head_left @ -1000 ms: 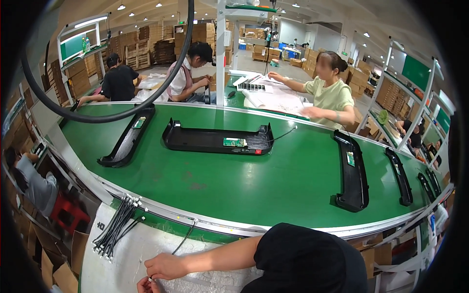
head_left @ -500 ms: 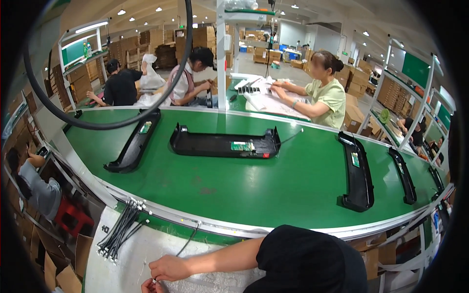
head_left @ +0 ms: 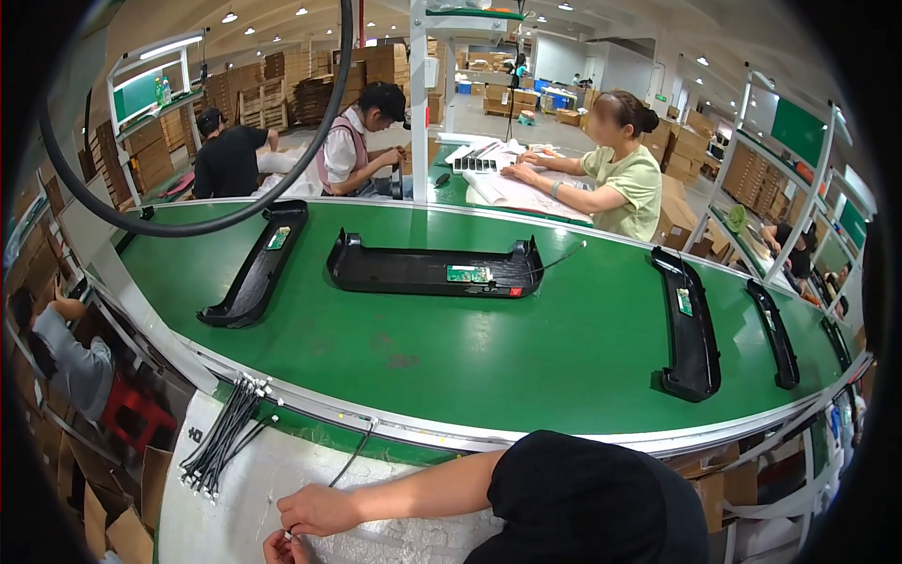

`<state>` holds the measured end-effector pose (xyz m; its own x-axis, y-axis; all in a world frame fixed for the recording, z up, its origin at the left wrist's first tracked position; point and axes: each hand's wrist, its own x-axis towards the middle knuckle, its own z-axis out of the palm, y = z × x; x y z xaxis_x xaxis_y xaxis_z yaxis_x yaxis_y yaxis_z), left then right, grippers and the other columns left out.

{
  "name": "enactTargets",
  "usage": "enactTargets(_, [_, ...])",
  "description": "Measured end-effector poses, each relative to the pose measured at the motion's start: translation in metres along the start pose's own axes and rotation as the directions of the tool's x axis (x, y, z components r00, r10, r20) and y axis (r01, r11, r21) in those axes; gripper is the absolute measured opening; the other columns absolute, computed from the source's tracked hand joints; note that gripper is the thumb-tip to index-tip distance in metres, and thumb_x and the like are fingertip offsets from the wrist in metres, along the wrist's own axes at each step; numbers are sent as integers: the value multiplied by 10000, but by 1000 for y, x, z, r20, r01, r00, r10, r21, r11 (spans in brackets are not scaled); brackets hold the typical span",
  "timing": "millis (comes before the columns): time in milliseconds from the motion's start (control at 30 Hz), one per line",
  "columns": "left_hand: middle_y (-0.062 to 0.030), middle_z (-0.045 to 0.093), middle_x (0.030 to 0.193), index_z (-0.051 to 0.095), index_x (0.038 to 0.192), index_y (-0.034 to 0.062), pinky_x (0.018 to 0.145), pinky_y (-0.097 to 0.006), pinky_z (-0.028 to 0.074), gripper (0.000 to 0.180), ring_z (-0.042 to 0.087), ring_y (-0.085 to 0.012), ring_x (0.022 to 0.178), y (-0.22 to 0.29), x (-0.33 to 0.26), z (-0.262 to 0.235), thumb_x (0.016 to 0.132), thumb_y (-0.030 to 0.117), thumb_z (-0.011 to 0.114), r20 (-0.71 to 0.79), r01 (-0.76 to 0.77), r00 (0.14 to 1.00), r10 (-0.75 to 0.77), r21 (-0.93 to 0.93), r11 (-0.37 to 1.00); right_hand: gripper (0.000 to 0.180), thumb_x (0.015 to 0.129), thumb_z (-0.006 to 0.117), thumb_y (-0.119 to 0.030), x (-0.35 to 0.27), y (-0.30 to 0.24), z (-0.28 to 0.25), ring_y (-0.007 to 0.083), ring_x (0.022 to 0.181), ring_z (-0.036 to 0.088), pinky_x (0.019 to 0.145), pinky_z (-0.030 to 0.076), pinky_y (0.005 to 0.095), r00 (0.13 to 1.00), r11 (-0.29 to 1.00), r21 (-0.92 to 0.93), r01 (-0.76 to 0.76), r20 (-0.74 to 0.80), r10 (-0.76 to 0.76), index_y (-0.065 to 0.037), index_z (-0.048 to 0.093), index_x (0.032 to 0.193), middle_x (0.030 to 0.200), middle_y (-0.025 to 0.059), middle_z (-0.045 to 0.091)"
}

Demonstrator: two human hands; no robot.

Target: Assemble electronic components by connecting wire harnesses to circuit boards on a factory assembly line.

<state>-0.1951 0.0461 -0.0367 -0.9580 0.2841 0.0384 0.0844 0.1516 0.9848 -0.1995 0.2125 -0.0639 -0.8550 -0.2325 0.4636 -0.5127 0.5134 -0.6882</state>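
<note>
At the lower left, over the white foam-like work surface (head_left: 381, 540), my right hand (head_left: 319, 510) is closed with its fingertips bent down. My left hand (head_left: 282, 548) is just below it, partly cut off by the lower edge, its fingers pinched together. Between the fingertips shows a tiny pale connector end. A thin black cable (head_left: 351, 457) runs from the belt's edge down behind my right hand, apparently to that connector. A bundle of black cables with white plugs (head_left: 225, 437) lies left of my hands.
A green conveyor belt (head_left: 423, 376) crosses ahead, carrying black curved housings (head_left: 395, 273) with small green circuit boards. A thick black hose (head_left: 188, 228) loops at upper left. Co-workers sit beyond the belt, one in a light green top (head_left: 631, 193). Cardboard boxes (head_left: 132, 531) stand lower left.
My hands have shifted slightly left in the picture and stay pinched together; the whole view has moved a little. Across the belt, a co-worker in black has lowered an arm from a white bag.
</note>
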Motion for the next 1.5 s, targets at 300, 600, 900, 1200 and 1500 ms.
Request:
enactTargets(300, [-73, 605, 909, 598, 994, 6, 720, -284, 469, 249, 553, -195, 798, -28, 10, -9, 827, 172, 680, -16, 0, 1000, 0, -39, 999, 112, 764, 629, -139, 2, -5, -3, 314, 730, 575, 612, 455, 419, 1000, 999, -28, 25, 17, -25, -44, 574, 786, 807, 85, 534])
enactTargets(600, [-4, 543, 800, 564, 970, 3, 616, -191, 406, 120, 488, -64, 695, -24, 9, -1, 852, 21, 582, -27, -110, 993, 114, 121, 986, 101, 739, 644, -136, 0, -10, -3, 328, 750, 587, 647, 463, 426, 999, 998, -28, -52, -2, 52, -48, 630, 786, 805, 105, 564])
enactTargets(900, [-13, 530, 837, 540, 1005, -2, 651, -188, 407, 150, 480, -70, 722, -33, 13, 0, 858, 12, 564, -22, -163, 986, 165, 81, 983, 117, 761, 640, -135, -1, -12, -1, 317, 762, 581, 657, 465, 420, 998, 995, -95, -39, -51, 34, -38, 602, 814, 816, 93, 548])
enactTargets(1200, [-3, 523, 876, 529, 1034, 9, 682, -185, 411, 164, 483, -60, 754, -30, 12, -2, 872, -1, 551, 8, -138, 990, 138, 86, 987, 94, 747, 627, -119, -1, -8, 3, 334, 784, 584, 688, 462, 430, 997, 997, -35, -73, -34, 71, -32, 614, 781, 817, 115, 572])
enactTargets(1500, [4, 514, 864, 530, 1031, 10, 685, -184, 406, 164, 475, -60, 753, -37, 14, -3, 869, -7, 547, -1, -129, 992, 129, 55, 990, 95, 745, 635, -118, 1, -10, 0, 333, 792, 584, 698, 462, 430, 997, 996, -44, -82, -4, 82, -37, 621, 794, 823, 115, 572])
